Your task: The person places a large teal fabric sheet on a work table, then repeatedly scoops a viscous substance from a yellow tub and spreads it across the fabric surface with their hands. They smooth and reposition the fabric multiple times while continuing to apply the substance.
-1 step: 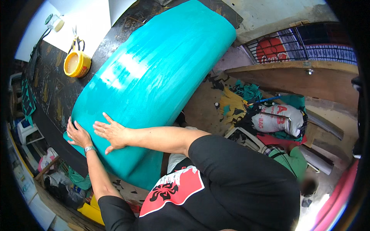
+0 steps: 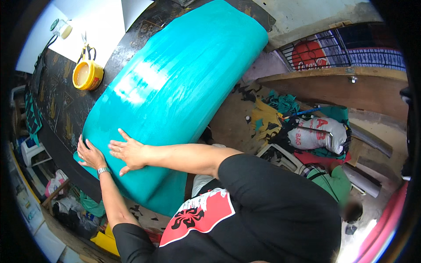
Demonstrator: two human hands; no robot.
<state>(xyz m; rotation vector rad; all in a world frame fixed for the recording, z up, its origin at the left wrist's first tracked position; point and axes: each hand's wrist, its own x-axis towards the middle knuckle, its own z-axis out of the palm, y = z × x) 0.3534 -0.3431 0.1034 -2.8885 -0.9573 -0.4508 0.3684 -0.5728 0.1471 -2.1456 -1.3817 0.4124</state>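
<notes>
A large glossy teal sheet (image 2: 184,74) lies across the dark table (image 2: 57,101), its near end drooping over the table's edge toward me. On the sheet's left near corner rests my left hand (image 2: 92,155), fingers stretched out, a watch on its wrist. My right hand (image 2: 129,153) is spread flat on the sheet just beside it, the arm reaching across from the right. Neither hand grips anything. Beyond them on the table stands a yellow tub (image 2: 88,75) holding a pale, cloudy substance. Scissors (image 2: 86,50) with black and yellow handles lie behind the tub.
A small jar (image 2: 65,30) stands on white sheets (image 2: 101,26) at the far left. To the right, a stuffed white sack (image 2: 318,135) sits among teal and yellow scraps on the floor. Another person in a green top (image 2: 331,184) is at the lower right. A wooden ledge (image 2: 333,83) runs behind.
</notes>
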